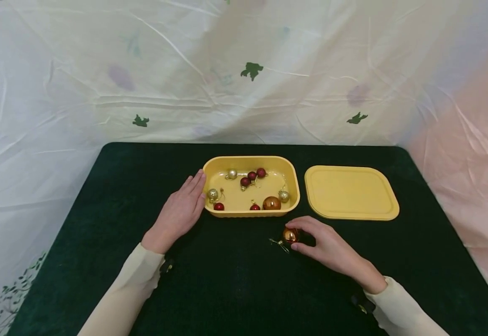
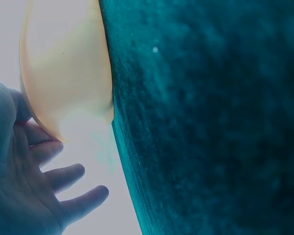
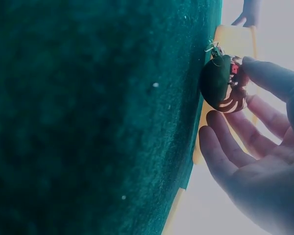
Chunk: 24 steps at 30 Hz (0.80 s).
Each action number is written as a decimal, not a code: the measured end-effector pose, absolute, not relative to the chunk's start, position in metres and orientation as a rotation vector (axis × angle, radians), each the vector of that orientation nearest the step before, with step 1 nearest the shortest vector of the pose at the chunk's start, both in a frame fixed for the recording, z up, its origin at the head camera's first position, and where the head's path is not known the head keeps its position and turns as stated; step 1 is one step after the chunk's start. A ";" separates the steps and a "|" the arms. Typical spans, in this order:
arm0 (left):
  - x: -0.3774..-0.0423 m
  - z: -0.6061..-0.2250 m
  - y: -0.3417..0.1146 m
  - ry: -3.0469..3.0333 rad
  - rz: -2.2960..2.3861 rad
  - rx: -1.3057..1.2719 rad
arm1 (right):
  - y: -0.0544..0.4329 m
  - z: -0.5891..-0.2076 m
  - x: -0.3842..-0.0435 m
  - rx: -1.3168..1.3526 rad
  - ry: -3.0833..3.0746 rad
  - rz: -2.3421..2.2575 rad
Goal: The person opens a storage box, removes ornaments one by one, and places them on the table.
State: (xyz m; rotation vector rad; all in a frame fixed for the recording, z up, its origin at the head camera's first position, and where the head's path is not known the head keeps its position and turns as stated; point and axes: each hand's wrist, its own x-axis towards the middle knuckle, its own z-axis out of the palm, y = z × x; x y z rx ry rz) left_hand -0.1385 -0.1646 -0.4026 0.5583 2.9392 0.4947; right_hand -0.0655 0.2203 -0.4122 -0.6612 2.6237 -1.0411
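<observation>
With my right hand (image 1: 324, 242) I am pinching a copper-coloured bauble (image 1: 291, 235) between thumb and fingertips, below and right of the frame's centre in the head view; its gold cap and loop are pointing lower left. My left hand (image 1: 181, 210) is keeping its fingers straight and touching the left end of the yellow box (image 1: 248, 213), mid-frame. Inside it, red baubles (image 1: 251, 176), gold baubles (image 1: 283, 196) and a larger amber bauble (image 1: 272, 203) are lying. The yellow lid (image 1: 352, 192) is resting right of the box on the dark green bench (image 1: 235, 280).

My fingertips are covering part of the pinched bauble, and reflections are muddling its colour in the right wrist view; whether it is touching the bench, I cannot tell. Glare is washing out the left wrist view, where the box is hiding its contents. The bottom edge is cutting off both sleeves (image 1: 122, 289).
</observation>
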 end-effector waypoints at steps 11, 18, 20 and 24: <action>-0.138 -0.403 -0.165 2.928 0.511 0.558 | 0.222 -0.403 -0.061 -0.627 2.676 -1.028; -0.138 -0.402 -0.165 2.935 0.509 0.572 | 0.224 -0.388 -0.060 -0.720 2.811 -1.081; -0.138 -0.402 -0.165 2.936 0.508 0.568 | 0.224 -0.382 -0.062 -0.742 2.847 -1.097; -0.137 -0.403 -0.165 2.935 0.513 0.559 | 0.222 -0.372 -0.073 -0.757 2.885 -1.138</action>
